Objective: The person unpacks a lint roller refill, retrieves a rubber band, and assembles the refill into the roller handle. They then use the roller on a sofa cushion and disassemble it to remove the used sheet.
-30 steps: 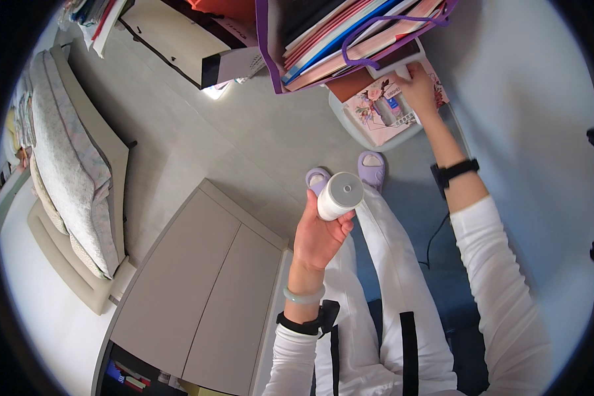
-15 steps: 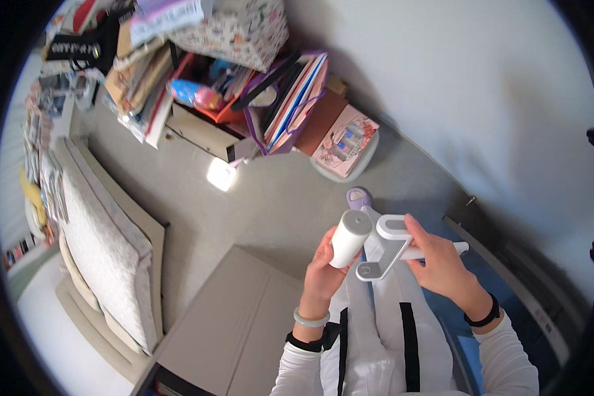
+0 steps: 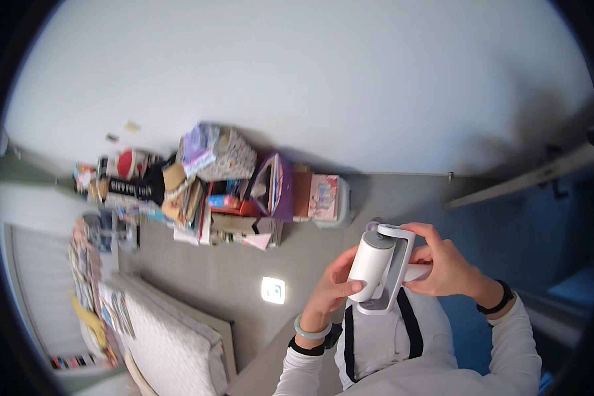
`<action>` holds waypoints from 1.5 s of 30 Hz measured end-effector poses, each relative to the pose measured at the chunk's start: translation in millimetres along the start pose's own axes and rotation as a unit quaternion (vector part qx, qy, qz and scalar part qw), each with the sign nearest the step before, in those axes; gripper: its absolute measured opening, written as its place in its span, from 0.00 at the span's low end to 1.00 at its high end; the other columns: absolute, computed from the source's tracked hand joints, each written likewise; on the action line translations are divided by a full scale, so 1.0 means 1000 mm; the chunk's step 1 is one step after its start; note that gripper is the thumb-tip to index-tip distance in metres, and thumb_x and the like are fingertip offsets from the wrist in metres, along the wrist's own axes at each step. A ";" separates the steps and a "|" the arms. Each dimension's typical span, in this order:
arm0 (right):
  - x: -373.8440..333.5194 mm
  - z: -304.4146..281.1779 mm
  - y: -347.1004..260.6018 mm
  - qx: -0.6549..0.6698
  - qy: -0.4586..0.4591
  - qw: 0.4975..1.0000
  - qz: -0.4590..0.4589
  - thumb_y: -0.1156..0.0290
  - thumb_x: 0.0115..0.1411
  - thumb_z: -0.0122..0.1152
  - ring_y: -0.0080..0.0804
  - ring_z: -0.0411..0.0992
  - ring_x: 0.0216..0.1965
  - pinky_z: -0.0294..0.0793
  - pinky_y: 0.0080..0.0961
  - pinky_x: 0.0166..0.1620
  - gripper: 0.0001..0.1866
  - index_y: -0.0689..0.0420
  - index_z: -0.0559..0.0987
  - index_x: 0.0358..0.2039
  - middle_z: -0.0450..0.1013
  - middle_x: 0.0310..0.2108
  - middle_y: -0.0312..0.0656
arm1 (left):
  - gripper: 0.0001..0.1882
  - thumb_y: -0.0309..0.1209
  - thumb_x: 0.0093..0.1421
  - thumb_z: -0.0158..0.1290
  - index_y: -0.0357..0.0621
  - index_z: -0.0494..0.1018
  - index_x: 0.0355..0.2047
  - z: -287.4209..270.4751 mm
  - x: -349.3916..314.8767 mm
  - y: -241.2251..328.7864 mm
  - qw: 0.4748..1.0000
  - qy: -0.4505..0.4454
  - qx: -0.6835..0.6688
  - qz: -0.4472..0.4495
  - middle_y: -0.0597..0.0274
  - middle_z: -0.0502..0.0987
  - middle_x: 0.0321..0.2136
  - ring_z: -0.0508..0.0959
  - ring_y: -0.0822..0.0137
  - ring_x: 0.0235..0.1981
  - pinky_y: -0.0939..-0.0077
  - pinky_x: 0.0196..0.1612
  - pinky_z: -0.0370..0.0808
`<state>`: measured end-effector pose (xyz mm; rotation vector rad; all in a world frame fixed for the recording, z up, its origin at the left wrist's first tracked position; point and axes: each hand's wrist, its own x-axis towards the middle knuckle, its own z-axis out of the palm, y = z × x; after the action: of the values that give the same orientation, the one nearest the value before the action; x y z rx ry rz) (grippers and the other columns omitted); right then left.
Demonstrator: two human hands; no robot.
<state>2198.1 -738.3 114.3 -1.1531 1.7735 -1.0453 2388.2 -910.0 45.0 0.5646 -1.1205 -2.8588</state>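
White cylinder (image 3: 370, 261) now closer to U-shaped bracket (image 3: 397, 269)

White cylinder (image 3: 368, 265), grey end (image 3: 379, 239); white-grey holder (image 3: 399, 266); purple bag (image 3: 284, 195).

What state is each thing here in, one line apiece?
Left hand: closed around the white cylinder
White cylinder: tilted, overlapping the holder; whether fitted, cannot tell
White holder: tilted, held up
Right hand: closed on the holder
Purple bag: open, filled
Pink box: lying flat
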 end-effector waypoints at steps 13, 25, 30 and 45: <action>-0.253 -0.063 -0.038 -0.027 0.284 0.958 0.025 0.73 0.48 0.70 0.48 0.81 0.31 0.81 0.34 0.35 0.46 0.56 0.52 0.63 0.80 0.31 0.51 | 0.37 0.30 0.53 0.63 0.36 0.64 0.63 0.219 0.030 -0.027 0.943 -0.216 0.247 -0.047 0.58 0.70 0.55 0.68 0.63 0.58 0.69 0.61 0.61; -0.456 -0.154 -0.003 0.006 0.491 0.868 0.072 0.75 0.50 0.68 0.49 0.81 0.31 0.81 0.35 0.37 0.46 0.60 0.51 0.64 0.79 0.32 0.55 | 0.35 0.35 0.57 0.60 0.30 0.64 0.62 0.450 0.115 -0.158 0.884 -0.351 0.274 -0.144 0.55 0.72 0.52 0.71 0.65 0.54 0.73 0.58 0.63; -0.543 -0.186 0.015 0.050 0.536 0.831 0.140 0.74 0.50 0.69 0.50 0.81 0.31 0.82 0.37 0.37 0.47 0.62 0.50 0.64 0.79 0.32 0.57 | 0.47 0.50 0.54 0.61 0.26 0.60 0.63 0.544 0.157 -0.221 0.822 -0.423 0.314 -0.215 0.48 0.74 0.50 0.76 0.61 0.50 0.72 0.54 0.70; -0.651 -0.216 0.101 0.144 0.712 0.648 0.232 0.74 0.50 0.70 0.50 0.81 0.36 0.82 0.38 0.42 0.49 0.61 0.47 0.65 0.78 0.34 0.61 | 0.36 0.43 0.62 0.56 0.33 0.60 0.64 0.701 0.227 -0.377 0.687 -0.508 0.389 -0.344 0.49 0.72 0.54 0.75 0.64 0.52 0.73 0.54 0.73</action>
<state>2168.3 -51.9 206.7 0.7143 2.5545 -1.9926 1980.6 -205.6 197.2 -1.1189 -2.8535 -3.0610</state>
